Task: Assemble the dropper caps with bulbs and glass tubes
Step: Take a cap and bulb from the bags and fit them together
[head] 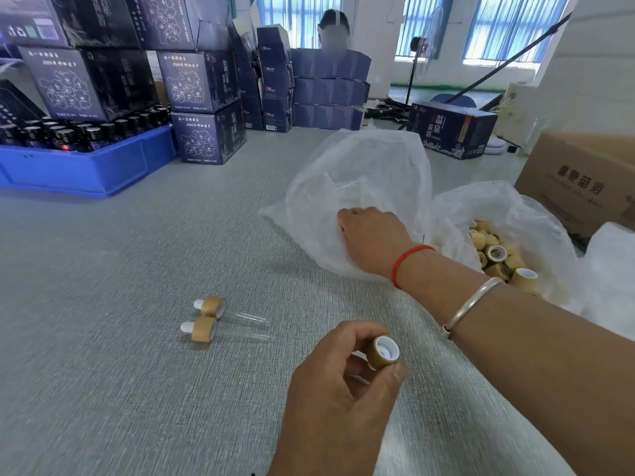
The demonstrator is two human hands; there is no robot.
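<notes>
My left hand holds a tan dropper cap between thumb and fingers, its white inner opening facing up. My right hand reaches across into a translucent plastic bag, fingers curled and hidden in the plastic; what it holds cannot be made out. Two finished droppers lie side by side on the grey table: the upper dropper and the lower dropper, each with a white bulb, a tan cap and a clear glass tube pointing right. A second open bag on the right holds several loose tan caps.
A blue crate of dark bottles stands at the far left. Stacked dark printed boxes line the back, with a person behind them. A brown carton sits at the right edge. The grey table stretches out in front.
</notes>
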